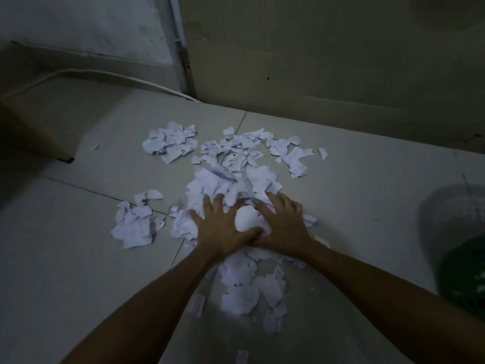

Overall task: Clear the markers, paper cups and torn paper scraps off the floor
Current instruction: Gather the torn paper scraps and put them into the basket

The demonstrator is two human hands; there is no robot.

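Observation:
Torn white paper scraps (pixel 231 164) lie scattered over the tiled floor (pixel 78 258) in several heaps. My left hand (pixel 223 227) and my right hand (pixel 283 224) lie side by side, palms down with fingers spread, on the middle heap. Their thumbs meet near the wrists. A round white shape (pixel 246 218), perhaps a paper cup's bottom, shows in the gap between the hands. More scraps (pixel 249 287) lie between my forearms. No marker is visible.
A grey bucket (pixel 451 232) with a dark inside stands at the right edge. A white cable (pixel 110 73) runs along the far wall. A dark piece of furniture (pixel 31 132) stands at the left. A door or panel (pixel 315 61) closes the back.

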